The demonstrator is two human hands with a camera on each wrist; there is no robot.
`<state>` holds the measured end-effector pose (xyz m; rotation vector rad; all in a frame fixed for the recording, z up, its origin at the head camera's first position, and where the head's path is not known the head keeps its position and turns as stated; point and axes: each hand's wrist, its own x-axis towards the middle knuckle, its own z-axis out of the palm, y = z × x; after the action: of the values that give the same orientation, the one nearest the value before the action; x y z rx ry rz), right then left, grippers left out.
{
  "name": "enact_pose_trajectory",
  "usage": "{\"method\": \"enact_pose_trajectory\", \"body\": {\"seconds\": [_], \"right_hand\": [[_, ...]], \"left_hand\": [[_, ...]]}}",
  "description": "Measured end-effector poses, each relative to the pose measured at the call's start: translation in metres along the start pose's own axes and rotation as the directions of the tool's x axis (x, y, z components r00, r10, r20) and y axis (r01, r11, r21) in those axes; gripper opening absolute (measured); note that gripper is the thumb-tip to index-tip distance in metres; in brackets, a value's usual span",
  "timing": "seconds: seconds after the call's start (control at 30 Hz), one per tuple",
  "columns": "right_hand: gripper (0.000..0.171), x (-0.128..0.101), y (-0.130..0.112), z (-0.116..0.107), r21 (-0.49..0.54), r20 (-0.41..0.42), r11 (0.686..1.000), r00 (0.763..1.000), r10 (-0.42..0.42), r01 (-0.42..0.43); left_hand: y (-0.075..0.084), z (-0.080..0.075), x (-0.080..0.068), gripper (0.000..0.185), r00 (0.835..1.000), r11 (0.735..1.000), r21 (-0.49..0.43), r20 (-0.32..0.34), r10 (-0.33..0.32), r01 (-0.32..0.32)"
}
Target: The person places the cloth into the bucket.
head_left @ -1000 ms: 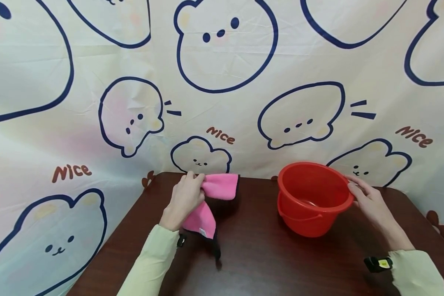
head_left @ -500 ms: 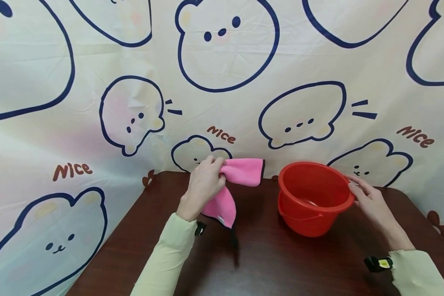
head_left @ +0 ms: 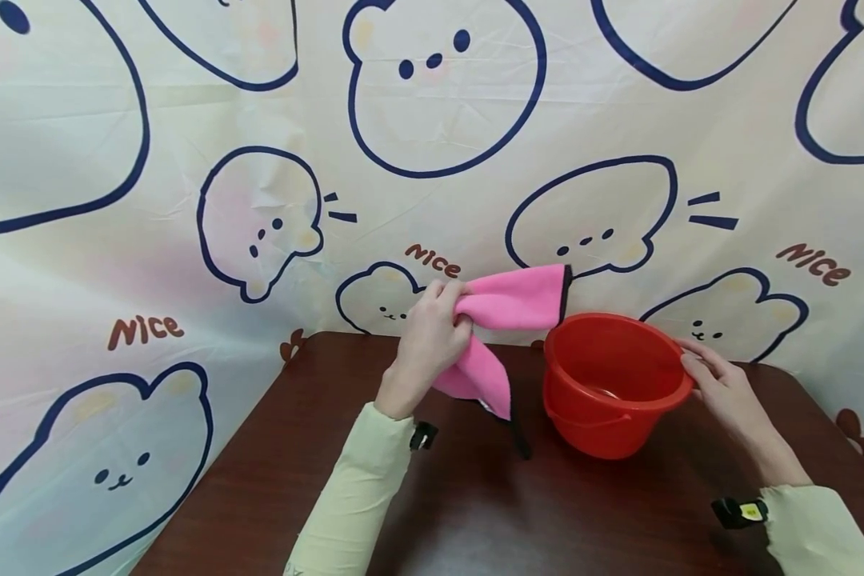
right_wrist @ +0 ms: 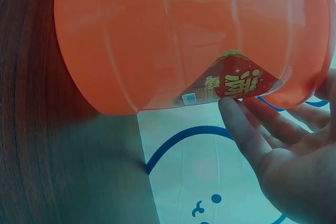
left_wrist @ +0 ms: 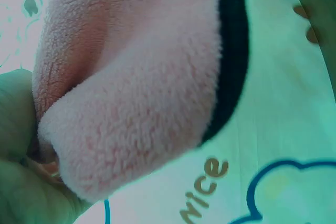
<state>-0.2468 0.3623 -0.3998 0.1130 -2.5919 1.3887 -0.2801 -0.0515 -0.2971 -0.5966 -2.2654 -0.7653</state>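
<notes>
Head view, L to R: fabric backdrop (head_left: 166,280) at far left, white with navy bear outlines and brown "Nice" lettering; runs behind everything. Dark brown worktop (head_left: 259,488) in front of it, wood grain visible in the right wrist view.

Pale green left sleeve (head_left: 353,496), small black left wrist unit (head_left: 423,435) at its cuff. Left hand (head_left: 428,340) grasps pink cloth (head_left: 518,300) bunched in the fingers, up off the worktop. One flap sticks out right, dark-trimmed end by the bucket's left rim; can't tell if it touches. Other flap droops below the hand, dark edging trailing to a thin tip. Left wrist view: fleecy pile, wide dark border.

Red bucket (head_left: 598,440) stands upright on the worktop, right of the cloth. Bail handle (head_left: 590,422) hangs down against the near wall. Right wrist view adds a red-and-yellow sticker (right_wrist: 231,80) with a barcode on the outer wall.

Right hand (head_left: 727,396) is at the bucket's right side, by the rim; fingers spread along the outside. Can't tell whether the thumb pinches the rim or just rests there. Black right wrist unit (head_left: 738,512) with a yellow patch, then right sleeve (head_left: 821,528), same pale green.
</notes>
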Motion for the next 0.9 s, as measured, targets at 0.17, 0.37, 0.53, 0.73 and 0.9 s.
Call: {"method": "enact_pose_trajectory", "body": {"seconds": [0.17, 0.37, 0.53, 0.73, 0.9], "right_hand": [[0.057, 0.000, 0.000, -0.002, -0.007, -0.002, 1.000, 1.000, -0.005, 0.005], [0.057, 0.001, 0.000, -0.002, -0.007, 0.003, 1.000, 1.000, -0.005, 0.005], [0.058, 0.003, 0.000, -0.002, 0.006, 0.005, 1.000, 1.000, -0.008, 0.008], [0.060, 0.002, 0.001, -0.003, 0.041, 0.018, 0.999, 1.000, -0.011, 0.010], [0.057, 0.001, 0.002, -0.004, 0.052, 0.014, 0.998, 0.999, -0.032, 0.031]], "left_hand": [[0.017, 0.010, 0.008, 0.028, 0.998, 0.987, -0.158, -0.067, -0.014, 0.003], [0.038, 0.026, 0.012, 0.024, 0.993, 0.952, -0.305, -0.098, -0.063, 0.030], [0.054, 0.043, 0.012, 0.022, 0.990, 0.921, -0.386, -0.097, -0.101, 0.057], [0.073, 0.069, 0.010, 0.023, 0.988, 0.894, -0.439, -0.074, -0.135, 0.089], [0.089, 0.091, 0.009, 0.024, 0.989, 0.885, -0.449, -0.023, -0.147, 0.121]]}}
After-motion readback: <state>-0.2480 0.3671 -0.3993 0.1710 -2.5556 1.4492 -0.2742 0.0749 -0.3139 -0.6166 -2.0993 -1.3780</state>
